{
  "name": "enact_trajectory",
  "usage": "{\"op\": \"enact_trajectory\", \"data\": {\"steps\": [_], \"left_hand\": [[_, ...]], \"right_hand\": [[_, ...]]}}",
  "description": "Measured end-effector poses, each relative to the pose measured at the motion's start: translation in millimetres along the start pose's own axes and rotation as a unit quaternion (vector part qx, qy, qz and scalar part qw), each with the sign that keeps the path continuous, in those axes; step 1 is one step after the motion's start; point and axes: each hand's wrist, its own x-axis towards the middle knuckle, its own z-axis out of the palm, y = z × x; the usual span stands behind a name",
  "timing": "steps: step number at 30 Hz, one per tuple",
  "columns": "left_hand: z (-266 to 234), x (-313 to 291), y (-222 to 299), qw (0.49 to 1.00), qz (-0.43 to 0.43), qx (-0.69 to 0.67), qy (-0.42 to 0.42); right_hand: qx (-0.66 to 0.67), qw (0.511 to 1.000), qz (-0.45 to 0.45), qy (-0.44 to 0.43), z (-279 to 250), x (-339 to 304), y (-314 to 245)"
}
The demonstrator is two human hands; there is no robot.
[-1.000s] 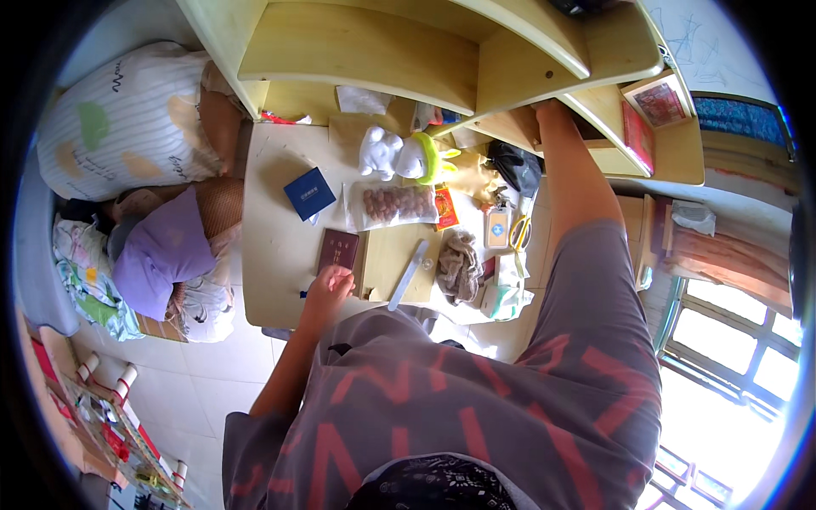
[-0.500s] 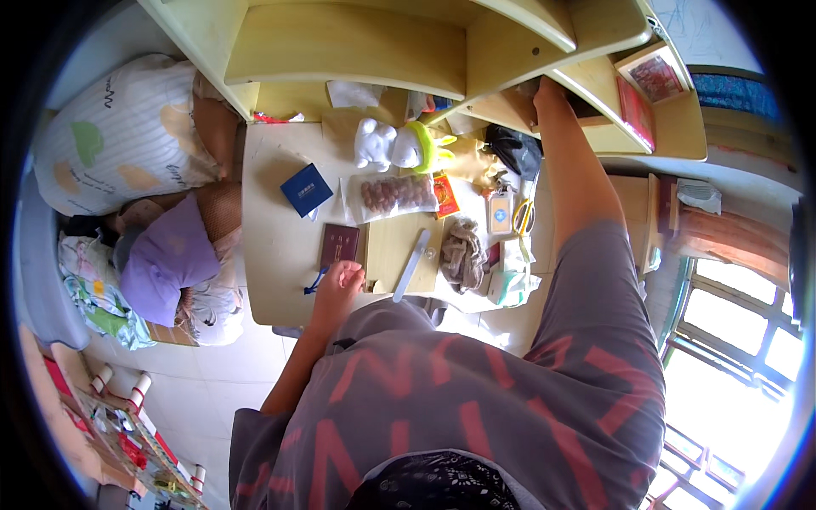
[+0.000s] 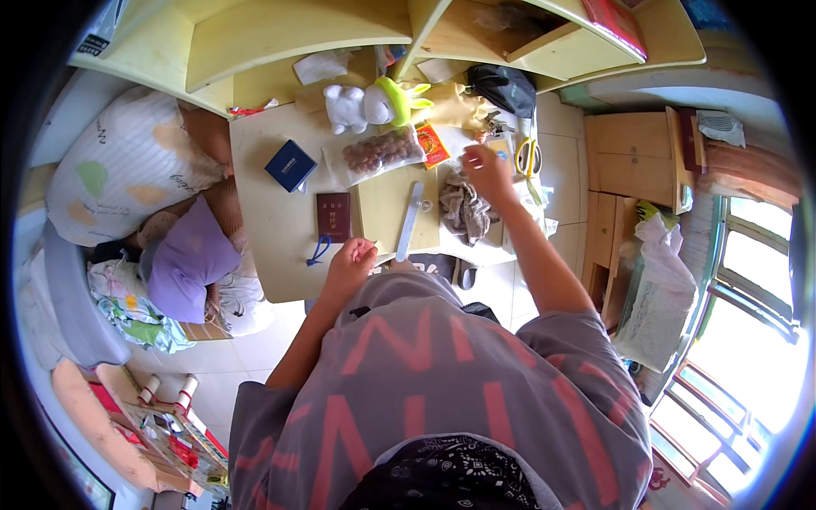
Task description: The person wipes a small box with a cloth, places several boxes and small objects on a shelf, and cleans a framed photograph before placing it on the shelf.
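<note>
My left hand [image 3: 350, 263] is at the desk's front edge with its fingers curled in; nothing shows in them. Beside it lie a dark red booklet [image 3: 334, 219] and a blue cord loop [image 3: 320, 251]. My right hand [image 3: 488, 174] hovers over the desk's right side, fingers bent together; whether they hold anything is hidden. Below that hand is a crumpled grey-brown cloth [image 3: 464, 208], and yellow-handled scissors [image 3: 529, 156] lie to its right. A pale flat strip [image 3: 410, 221] rests on a yellowish board [image 3: 381, 208] between my hands.
Farther back on the desk [image 3: 263, 229] are a dark blue box [image 3: 291, 166], a clear bag of brownish-red round pieces [image 3: 382, 155], a red packet [image 3: 432, 146], a white plush toy [image 3: 367, 108] and a black bag [image 3: 501, 89]. A shelf [image 3: 297, 42] overhangs the back. Bedding [image 3: 136, 161] is piled left.
My right hand has come out of the shelf compartment at the upper right and down over the desk. The left hand stays near the front edge. The whole view has shifted.
</note>
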Motion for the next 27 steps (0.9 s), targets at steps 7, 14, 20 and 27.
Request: {"op": "enact_trajectory", "data": {"steps": [7, 14, 20, 27], "left_hand": [[39.8, 0.9, 15.8, 1.0, 0.021, 0.002, -0.005], [55.0, -0.6, 36.7, 1.0, 0.01, -0.028, -0.008], [91.8, 11.6, 120.3, 0.986, 0.165, 0.009, 0.025], [94.3, 2.5, 162.2, 0.966, 0.251, 0.011, 0.068]], "right_hand": [[-0.171, 0.985, 0.024, -0.025, 55.5, 12.9, -16.1], [-0.166, 0.979, 0.016, 0.115, 32.1, -25.0, 20.9], [0.285, 0.943, -0.078, 0.154, -8.9, -105.6, -41.2], [0.264, 0.942, -0.139, 0.156, -27.6, -139.3, -76.5]]}}
